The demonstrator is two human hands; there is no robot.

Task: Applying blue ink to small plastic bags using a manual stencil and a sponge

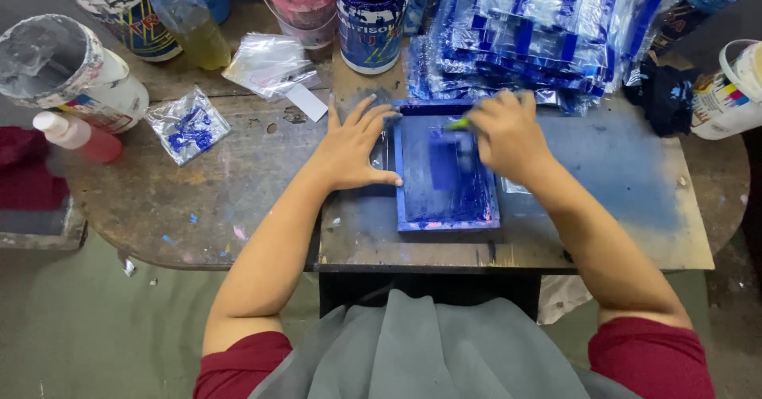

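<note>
Small rectangular printing frame, its mesh and rim thickly coated in wet blue ink, lying flat on a worn wooden board stained with a blue haze. The board rests on the scuffed, paint-flecked bench, whose front edge is rounded at the left.

The left hand lies flat with fingers spread, pressing on the frame's left rim. The right hand is over the frame's upper right part, its grip closed around a small tool with a yellow-green handle; the hand is blurred, and the tool's working end cannot be made out.

Behind the frame, a heap of glossy clear plastic bags with blue stripes. To the left: a crumpled ink-smeared bag, a clean folded bag, a pink squeeze bottle and a white tub crusted with grey paint. Ink cans, one blue and one pink, line the far edge. A dull green floor shows below.
</note>
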